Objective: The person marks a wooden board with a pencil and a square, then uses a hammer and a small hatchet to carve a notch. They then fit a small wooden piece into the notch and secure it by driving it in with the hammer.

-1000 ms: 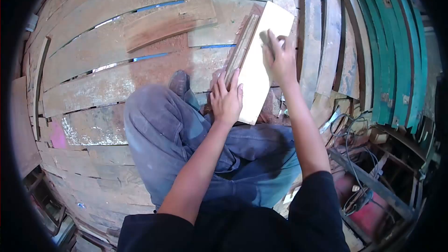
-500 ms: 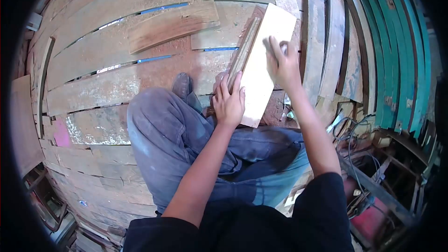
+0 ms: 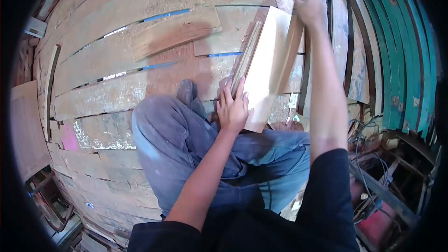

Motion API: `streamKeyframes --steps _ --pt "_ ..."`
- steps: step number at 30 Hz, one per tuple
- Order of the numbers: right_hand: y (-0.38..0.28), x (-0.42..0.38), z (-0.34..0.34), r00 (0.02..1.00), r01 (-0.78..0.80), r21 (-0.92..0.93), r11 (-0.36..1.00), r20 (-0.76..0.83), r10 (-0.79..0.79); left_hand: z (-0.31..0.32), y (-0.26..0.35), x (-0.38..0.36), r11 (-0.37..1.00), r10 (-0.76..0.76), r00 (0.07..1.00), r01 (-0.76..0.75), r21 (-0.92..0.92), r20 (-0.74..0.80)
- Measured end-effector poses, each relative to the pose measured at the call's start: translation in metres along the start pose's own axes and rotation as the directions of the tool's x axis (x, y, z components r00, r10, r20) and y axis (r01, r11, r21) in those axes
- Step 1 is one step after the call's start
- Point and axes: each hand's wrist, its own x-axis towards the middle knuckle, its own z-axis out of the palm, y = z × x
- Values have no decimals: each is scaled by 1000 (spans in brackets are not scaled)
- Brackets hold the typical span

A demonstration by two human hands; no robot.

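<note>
A pale wooden board [image 3: 267,60] lies at a slant beside my lap, its upper face brightly lit. My left hand [image 3: 232,108] rests at its lower left edge, fingers spread over the edge and the narrow dark wood strips [image 3: 246,49] alongside. Beyond the board's upper right corner is my right hand [image 3: 309,1], apart from the board, with its fingers curled and blurred. Something small and dark shows at its fingertips, too unclear to name.
A loose brown plank [image 3: 176,32] lies on the plank floor [image 3: 93,91] at upper left. Green slats [image 3: 394,60] stand at the right. Cables [image 3: 358,151] and a metal frame [image 3: 385,189] are at lower right. My bent knee [image 3: 156,116] is left of the board.
My right hand has moved off the board's face, up and to the right. My left hand has stayed at the board's edge. The whole view has shifted slightly.
</note>
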Motion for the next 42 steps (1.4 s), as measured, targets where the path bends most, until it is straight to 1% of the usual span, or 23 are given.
streamKeyframes --steps 1,3,4,5,7,8,9,10,11,12,15,16,19,22,25,26,29,30,31,33,36,39,42 --pt "0 -3 -20 1000 25 104 994 -8 -24 -1 1 -1 1000 -5 1000 5 -3 14" --pt "15 -11 -42 980 -200 83 976 33 198 6 -3 -2 1000 -2 1000 2 -7 -13" --pt "16 -24 -51 926 -377 270 886 125 356 8 -4 -1 1000 9 999 -9 -11 -32" --pt "17 -38 -56 846 -532 430 730 239 476 9 -4 0 1000 19 999 -20 -11 -48" --pt "56 -61 -44 695 -711 480 514 367 618 9 -4 -1 1000 28 996 -29 -8 -82" --pt "70 -74 -37 683 -730 331 598 399 612 8 -3 -1 1000 21 997 -21 -7 -71" --pt "74 -88 -36 664 -724 171 668 433 609 7 -3 0 1000 23 997 -24 -7 -71" --pt "64 -94 -40 702 -611 -72 789 412 581 8 -3 -1 1000 21 997 -22 -5 -68" --pt "55 -99 -45 738 -446 -311 839 404 541 9 -4 -1 1000 17 998 -17 -4 -66" --pt "44 -102 -49 768 -244 -524 816 410 493 9 -5 -2 1000 27 997 -26 5 -74" --pt "34 -109 -63 819 -8 -660 751 426 384 11 -7 -2 999 33 996 -31 20 -79" --pt "13 -113 -75 891 101 -533 840 423 161 11 -7 -2 1000 25 997 -24 12 -70" --pt "5 -112 -58 888 318 -255 913 418 -192 12 -6 -1 1000 26 997 -26 3 -71" --pt "3 -123 -22 916 330 -214 920 309 -257 12 -5 0 1000 27 997 -26 5 -78" --pt "-5 -138 -3 961 233 -61 971 165 -220 7 -4 -1 1000 20 998 -20 -10 -57" --pt "-7 -140 -1 962 251 -49 967 123 -243 6 -2 -1 1000 16 999 -17 -21 -45" --pt "-16 -162 5 988 111 85 990 97 -119 3 -1 -1 1000 3 1000 -3 -15 -24" --pt "-20 -174 11 993 85 45 995 78 -88 4 -2 -1 1000 15 999 -15 -5 -30" --pt "-28 -182 12 986 163 7 987 37 -163 6 -3 -1 1000 21 999 -21 6 -36" --pt "-35 -185 18 987 155 -102 983 -14 -157 8 -4 1 1000 16 998 -16 10 -54" --pt "-33 -176 29 988 150 -98 984 -12 -152 10 -2 -1 1000 -1 999 2 17 -47" --pt "-18 -128 55 988 94 -173 980 -104 -113 10 -4 0 1000 27 998 -27 12 -61" --pt "-3 -61 76 988 21 -171 985 -144 -46 13 -4 -1 1000 23 996 -25 -18 -83"
